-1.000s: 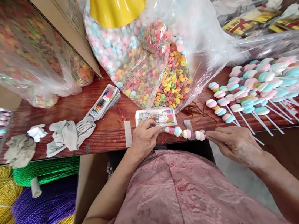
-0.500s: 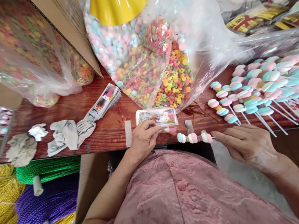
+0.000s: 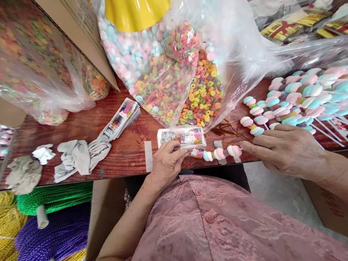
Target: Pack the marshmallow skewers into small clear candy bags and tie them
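My left hand is closed, its thumb and fingertips pinching a small clear printed wrapper at the table's front edge. My right hand grips the right end of a candy skewer strung with pink, white and blue marshmallows and gummy rings. The skewer lies level, its left tip at the wrapper; how far inside it sits, I cannot tell. Just behind my left hand is a stack of printed wrappers. Beyond my right hand, several marshmallow skewers lie piled with white sticks pointing right.
Large clear bags of marshmallows and gummy rings stand at the back, a yellow scalloped dish over them. On the left are another wrapper stack, a grey cloth and a cardboard box. Brown twist ties lie mid-table.
My right hand has moved slightly left and away from my body, bringing the skewer's tip up to the wrapper. My left hand stays nearly in place.
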The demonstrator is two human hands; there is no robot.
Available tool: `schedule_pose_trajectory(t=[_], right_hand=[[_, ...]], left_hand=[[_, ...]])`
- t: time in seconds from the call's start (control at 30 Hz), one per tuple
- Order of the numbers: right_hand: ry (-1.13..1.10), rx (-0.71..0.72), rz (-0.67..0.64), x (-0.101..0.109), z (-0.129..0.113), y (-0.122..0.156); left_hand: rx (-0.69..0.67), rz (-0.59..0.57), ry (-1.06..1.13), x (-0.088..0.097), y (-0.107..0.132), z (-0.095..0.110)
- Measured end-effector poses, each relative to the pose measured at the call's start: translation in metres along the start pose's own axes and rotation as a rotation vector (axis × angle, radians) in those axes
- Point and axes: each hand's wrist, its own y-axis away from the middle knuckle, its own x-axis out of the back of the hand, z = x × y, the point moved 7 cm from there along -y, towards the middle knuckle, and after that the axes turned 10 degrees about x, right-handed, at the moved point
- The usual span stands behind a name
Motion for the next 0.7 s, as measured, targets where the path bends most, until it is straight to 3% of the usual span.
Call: schedule_pose_trajectory(t=[0.33,0.7], right_hand=[[0.157,0.106,-0.073,0.013,0.007,-0.018],[0.158,-0.029,0.109,0.013,-0.007,-0.006]], left_hand=[[-0.041,-0.039,-0.109,-0.006,0.005,0.001],[-0.048,0.006,-0.027,-0.003,0.004,0.000]])
